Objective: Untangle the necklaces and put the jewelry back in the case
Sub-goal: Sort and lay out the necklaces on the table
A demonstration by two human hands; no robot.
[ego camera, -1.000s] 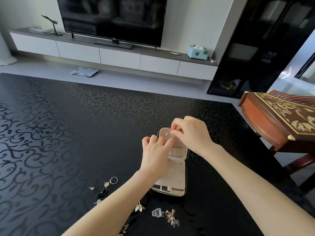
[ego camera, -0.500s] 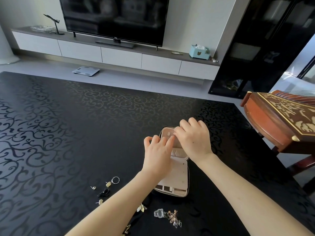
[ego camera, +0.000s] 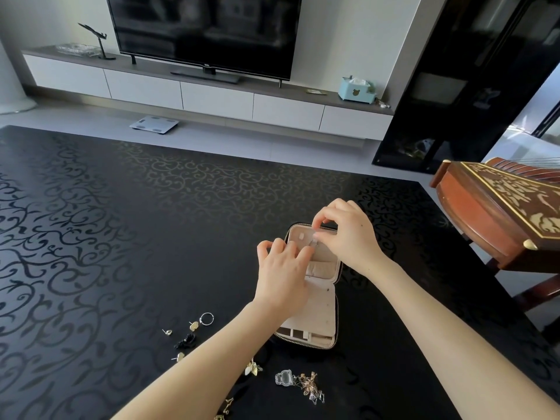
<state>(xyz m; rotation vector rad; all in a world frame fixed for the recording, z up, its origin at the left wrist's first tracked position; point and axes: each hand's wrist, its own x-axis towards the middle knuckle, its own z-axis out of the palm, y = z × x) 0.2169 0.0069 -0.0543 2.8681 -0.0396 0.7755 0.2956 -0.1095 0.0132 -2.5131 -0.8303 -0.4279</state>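
The jewelry case [ego camera: 325,313] lies open on the black table, showing a beige lining inside a zip rim. Both hands work at its far half. My right hand [ego camera: 348,237] pinches a small silver piece [ego camera: 314,244] against the lining with thumb and forefinger. My left hand [ego camera: 281,268] reaches in from the left, and its straight fingertips press on the lining beside that piece. A tangled chain [ego camera: 310,388] with a clear bear charm [ego camera: 283,378] lies in front of the case. My left forearm hides part of the case's near half.
Loose pieces lie left of the case: a silver ring [ego camera: 207,318], gold studs [ego camera: 194,325], a black item [ego camera: 185,341] and a gold leaf earring [ego camera: 253,368]. A carved wooden instrument [ego camera: 497,219] stands past the table's right edge.
My right hand's fingers have lifted and curled into a pinch over the far half of the case. My left hand stays at the same spot.
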